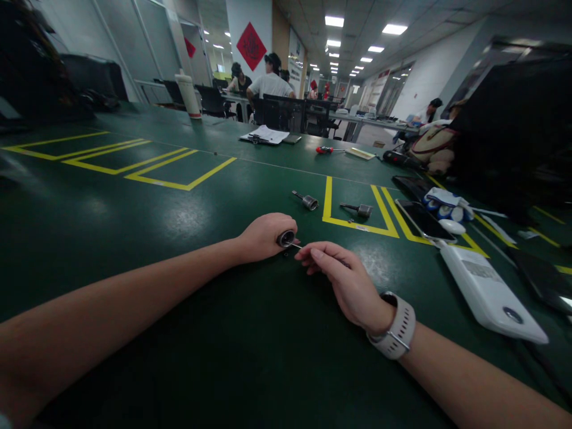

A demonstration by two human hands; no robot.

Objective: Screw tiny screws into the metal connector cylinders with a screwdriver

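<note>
My left hand (267,237) is closed around a dark metal hole saw (286,238), its open round end turned toward me and to the right. My right hand (342,274) pinches a thin metal rod-like tool (294,245), whose far tip reaches into that opening. The fingers cover most of the tool, so its kind is unclear. A tiny dark piece (286,255) lies on the table just below the cup. Beyond my hands lie two similar hole saws with shanks, one left (308,202) and one right (363,210); small bits (351,221) sit beside the right one.
Yellow tape (328,199) marks rectangles on the green table (201,357). At right are a phone (424,219), a white power bank (491,292) and a glove bundle (447,205). Farther back are a red screwdriver (325,150), papers (270,134) and a white cup (188,95). People sit beyond.
</note>
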